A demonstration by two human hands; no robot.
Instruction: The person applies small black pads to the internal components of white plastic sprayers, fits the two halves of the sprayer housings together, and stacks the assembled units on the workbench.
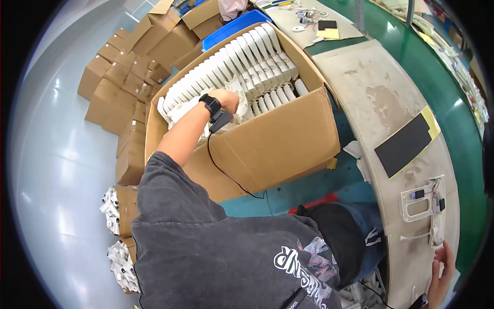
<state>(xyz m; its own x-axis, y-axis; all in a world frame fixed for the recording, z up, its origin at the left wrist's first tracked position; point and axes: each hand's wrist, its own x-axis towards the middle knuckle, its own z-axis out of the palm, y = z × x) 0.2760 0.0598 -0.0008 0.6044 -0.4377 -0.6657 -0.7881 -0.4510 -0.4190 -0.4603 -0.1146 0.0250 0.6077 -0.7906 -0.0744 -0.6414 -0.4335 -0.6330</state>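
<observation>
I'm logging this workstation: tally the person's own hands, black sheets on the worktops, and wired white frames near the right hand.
Hands: 2 (left hand, right hand)
Black sheets: 2 (large sheet, small sheet)
Wired white frame: 1
Total: 5

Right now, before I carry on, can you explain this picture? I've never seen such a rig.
No machine here: the work is done bare-handed, seen by a wide fisheye camera worn on the head, looking down, so straight edges bend. The left hand reaches into a cardboard box packed with rows of white parts; whether it grips one, I can't tell. At the right, the open right hand is close to a white frame on the worktable, where a black sheet also lies.
</observation>
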